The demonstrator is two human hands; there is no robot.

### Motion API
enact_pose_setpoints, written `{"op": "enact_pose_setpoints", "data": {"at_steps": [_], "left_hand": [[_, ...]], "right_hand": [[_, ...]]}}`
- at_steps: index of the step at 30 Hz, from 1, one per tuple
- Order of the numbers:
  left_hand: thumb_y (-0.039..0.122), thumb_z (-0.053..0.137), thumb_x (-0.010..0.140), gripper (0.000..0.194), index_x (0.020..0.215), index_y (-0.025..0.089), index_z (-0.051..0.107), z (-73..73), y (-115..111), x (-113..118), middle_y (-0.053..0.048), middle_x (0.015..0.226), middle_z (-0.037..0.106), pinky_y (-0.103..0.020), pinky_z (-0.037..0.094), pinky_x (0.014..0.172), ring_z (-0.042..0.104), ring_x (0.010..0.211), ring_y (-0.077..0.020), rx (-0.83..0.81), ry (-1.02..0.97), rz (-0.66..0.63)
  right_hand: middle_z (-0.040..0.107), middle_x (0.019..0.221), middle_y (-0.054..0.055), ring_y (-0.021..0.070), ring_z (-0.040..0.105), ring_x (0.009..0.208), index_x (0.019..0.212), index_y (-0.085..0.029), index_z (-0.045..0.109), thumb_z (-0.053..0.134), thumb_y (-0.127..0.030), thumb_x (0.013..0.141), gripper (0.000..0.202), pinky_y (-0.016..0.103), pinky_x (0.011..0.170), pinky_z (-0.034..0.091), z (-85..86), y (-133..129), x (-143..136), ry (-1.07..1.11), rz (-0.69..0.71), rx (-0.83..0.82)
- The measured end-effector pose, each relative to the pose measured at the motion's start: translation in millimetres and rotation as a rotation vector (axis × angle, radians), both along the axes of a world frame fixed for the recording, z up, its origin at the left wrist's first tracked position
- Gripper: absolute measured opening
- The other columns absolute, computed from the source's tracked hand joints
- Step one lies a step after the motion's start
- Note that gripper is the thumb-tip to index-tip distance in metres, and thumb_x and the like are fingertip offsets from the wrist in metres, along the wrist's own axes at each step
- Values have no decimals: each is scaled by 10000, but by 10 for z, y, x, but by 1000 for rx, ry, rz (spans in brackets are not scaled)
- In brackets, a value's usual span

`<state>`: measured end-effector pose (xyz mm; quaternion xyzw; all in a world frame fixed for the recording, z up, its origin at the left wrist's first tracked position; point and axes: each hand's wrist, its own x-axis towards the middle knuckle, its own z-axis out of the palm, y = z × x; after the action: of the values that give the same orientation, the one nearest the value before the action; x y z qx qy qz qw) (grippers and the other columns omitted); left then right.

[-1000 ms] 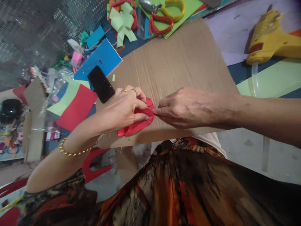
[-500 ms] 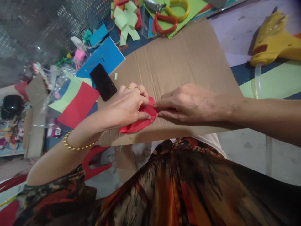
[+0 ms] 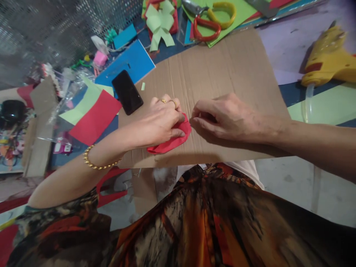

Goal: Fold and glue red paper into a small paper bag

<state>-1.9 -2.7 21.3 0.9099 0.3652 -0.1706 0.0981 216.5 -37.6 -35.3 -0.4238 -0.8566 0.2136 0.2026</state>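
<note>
In the head view, the left hand, with 2 rings, presses its thumb on the red piece on the cardboard; its fingertips are hidden, so I cannot tell if they pinch. The right hand curls just beside, thumb and finger close; whether they meet is unclear. The frame cuts off the scissors and glue gun.

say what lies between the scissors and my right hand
In the head view, a strip of green paper under the scissors, then bare cardboard up to your right hand.
</note>
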Motion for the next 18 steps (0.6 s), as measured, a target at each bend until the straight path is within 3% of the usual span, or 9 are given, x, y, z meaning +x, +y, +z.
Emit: {"op": "enact_pose_setpoints", "data": {"at_steps": [4,8,11,14,18], "left_hand": [[324,638,992,216,949,157,769,113,-41,60,-153,1261,663,-611,443,1096,556,1279,-396,-54,67,16],[272,541,1035,268,927,150,754,195,-62,79,-165,1280,658,-603,445,1079,568,1272,-397,-85,74,4],[307,513,1049,317,927,182,778,169,-36,42,-154,1253,674,-616,436,1060,578,1260,-401,-95,40,7],[312,432,1071,404,985,210,813,125,4,0,-146,1257,689,-594,440,1041,596,1237,-384,-118,-15,-1],[320,535,1024,310,969,242,830,79,33,-6,-115,1200,707,-564,445,1065,592,1249,-363,-109,-66,31]], "right_hand": [[698,769,64,195,563,657,990,-205,700,485,-317,1055,251,355,645,345,-1,-6,16,-25,57,5],[737,910,74,163,573,706,1050,-188,735,456,-317,1089,310,335,641,317,-23,-18,43,-9,275,61],[732,965,75,154,549,702,1019,-198,764,411,-281,1103,373,343,628,292,-39,-20,59,-65,365,118],[686,896,61,148,506,665,938,-197,762,403,-247,1098,397,353,611,277,-41,-19,62,-166,389,156],[675,911,63,147,502,680,983,-177,747,390,-223,1112,382,353,598,272,-46,-25,65,-193,433,269]]}}
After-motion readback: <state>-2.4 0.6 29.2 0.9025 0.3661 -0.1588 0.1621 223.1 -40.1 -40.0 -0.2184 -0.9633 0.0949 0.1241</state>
